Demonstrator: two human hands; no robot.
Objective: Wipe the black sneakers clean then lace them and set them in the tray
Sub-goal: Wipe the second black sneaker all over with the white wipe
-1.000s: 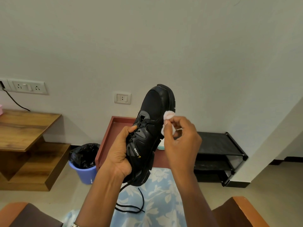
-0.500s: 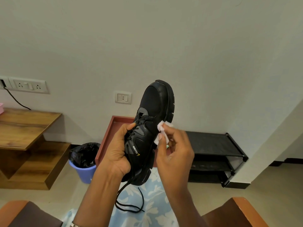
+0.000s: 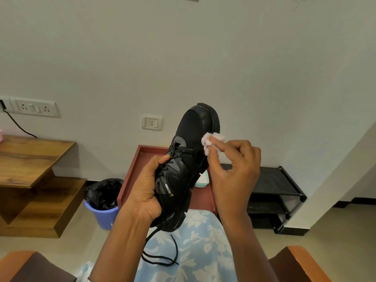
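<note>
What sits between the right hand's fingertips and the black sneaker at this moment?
A crumpled white wipe, pinched by the right hand and held against the black sneaker near its toe, as the head view shows. The left hand grips the sneaker.

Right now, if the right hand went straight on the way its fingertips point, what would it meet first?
The black sneaker: the right hand pinches a white wipe that seems pressed to its forefoot side by the sole, though depth is hard to judge.
</note>
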